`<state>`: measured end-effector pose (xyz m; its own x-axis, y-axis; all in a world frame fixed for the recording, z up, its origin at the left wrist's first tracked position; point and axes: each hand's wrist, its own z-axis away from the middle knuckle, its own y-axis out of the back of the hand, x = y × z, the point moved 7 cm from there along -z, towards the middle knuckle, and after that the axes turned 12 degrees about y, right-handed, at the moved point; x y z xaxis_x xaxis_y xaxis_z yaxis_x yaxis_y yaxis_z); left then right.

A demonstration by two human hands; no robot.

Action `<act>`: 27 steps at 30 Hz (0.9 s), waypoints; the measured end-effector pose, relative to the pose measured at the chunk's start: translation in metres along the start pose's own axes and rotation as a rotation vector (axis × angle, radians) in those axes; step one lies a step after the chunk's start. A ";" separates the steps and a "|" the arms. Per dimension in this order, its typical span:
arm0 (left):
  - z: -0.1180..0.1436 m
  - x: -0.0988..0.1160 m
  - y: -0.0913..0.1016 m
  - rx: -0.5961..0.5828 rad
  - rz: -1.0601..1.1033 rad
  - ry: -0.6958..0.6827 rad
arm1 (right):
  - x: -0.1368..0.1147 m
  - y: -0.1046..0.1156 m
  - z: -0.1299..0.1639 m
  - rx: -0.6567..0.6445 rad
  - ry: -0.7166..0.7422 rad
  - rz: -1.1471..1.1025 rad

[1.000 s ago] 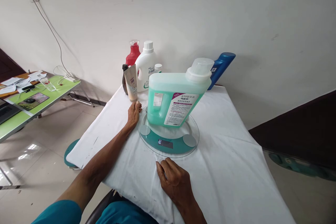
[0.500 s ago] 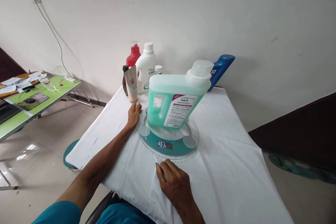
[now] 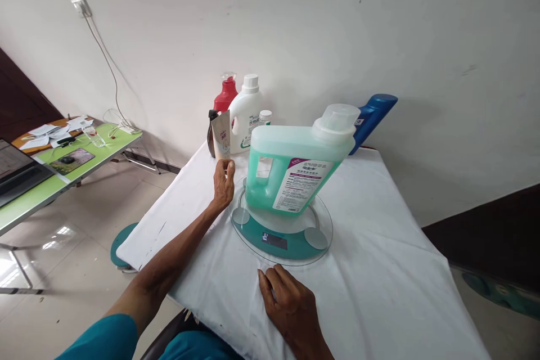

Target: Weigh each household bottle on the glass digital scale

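Note:
My left hand [image 3: 223,184] has its fingers closed around the capped lower end of a beige squeeze tube [image 3: 221,136], which stands upright; the cap is hidden behind the fingers. Loosely curled, my right hand [image 3: 289,301] rests on the white cloth in front of a round glass scale [image 3: 255,241], with nothing visible in it. A large jug of green liquid [image 3: 274,152] with a white cap and a label stands on the scale. Only small marks show at one end of the scale's dark display [image 3: 274,241].
Behind the tube stand a dark pump bottle [image 3: 210,143], a red bottle [image 3: 225,94], a white detergent jug [image 3: 247,107] and a small white-capped bottle [image 3: 265,117]. A blue bottle [image 3: 371,118] leans behind the green jug. At left, a green table [image 3: 113,138] holds a laptop [image 3: 19,171] and papers.
My left hand has moved up onto the lower end of the tube. The large digits on the scale's display no longer show. The view has shifted slightly left; my right hand stays put.

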<state>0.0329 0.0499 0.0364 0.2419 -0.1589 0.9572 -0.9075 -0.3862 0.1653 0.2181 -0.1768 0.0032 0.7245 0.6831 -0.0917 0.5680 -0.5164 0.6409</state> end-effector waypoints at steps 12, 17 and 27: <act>0.021 0.070 -0.042 -0.293 0.093 -0.169 | 0.000 0.001 0.000 0.003 -0.016 -0.019; 0.019 0.070 -0.040 -0.282 0.097 -0.177 | 0.000 0.002 -0.001 -0.006 -0.021 -0.024; 0.020 0.074 -0.052 -0.447 0.243 -0.022 | 0.001 0.002 -0.002 -0.013 -0.039 -0.029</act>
<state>0.1048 0.0401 0.0939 0.0081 -0.2171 0.9761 -0.9955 0.0905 0.0284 0.2196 -0.1759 0.0065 0.7226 0.6770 -0.1396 0.5840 -0.4898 0.6474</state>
